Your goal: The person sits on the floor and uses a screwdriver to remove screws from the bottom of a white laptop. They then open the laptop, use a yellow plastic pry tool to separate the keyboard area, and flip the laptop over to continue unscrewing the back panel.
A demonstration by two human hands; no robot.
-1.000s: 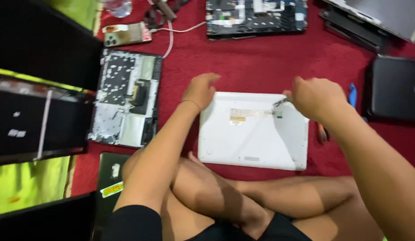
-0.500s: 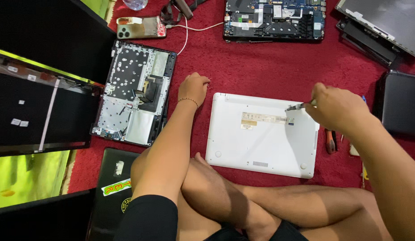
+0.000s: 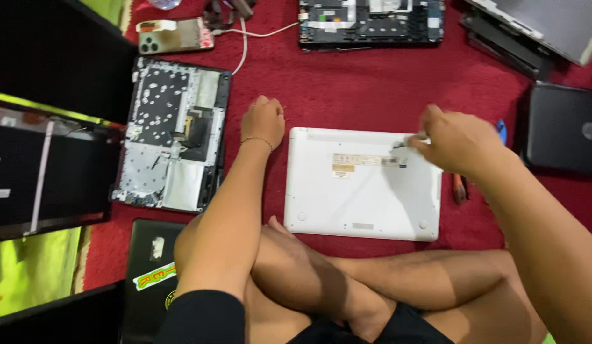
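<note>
Sitting cross-legged on a red carpet (image 3: 372, 76), you have your left hand (image 3: 263, 121) curled into a loose fist, resting on the carpet just off the upper left corner of the white laptop (image 3: 363, 185), at about ten o'clock from its middle. Your right hand (image 3: 458, 141) is blurred; its fingers are pinched around a small slim tool (image 3: 404, 143), whose tip meets the laptop's underside near the upper right corner, at about two o'clock.

The white laptop lies closed and upside down, flat on the carpet straight ahead of your crossed legs (image 3: 347, 280). Its long axis runs left to right, nine to three o'clock, with a label strip (image 3: 363, 160) along the far half.

At nine o'clock lies an opened laptop base (image 3: 171, 134) with bare keyboard backing, its long axis running away from you. A black screen panel (image 3: 47, 172) sits farther left. At seven o'clock a black laptop with stickers (image 3: 149, 267) is partly under your left arm. At eleven o'clock are a phone (image 3: 175, 35) and a white cable (image 3: 245, 44). At twelve o'clock rests a stripped laptop chassis (image 3: 372, 22) with exposed boards; at one o'clock, stacked grey panels (image 3: 531, 32). At three o'clock lies a closed black laptop (image 3: 563, 127), with small hand tools (image 3: 460, 188) between it and the white one, partly hidden by your right forearm.
</note>
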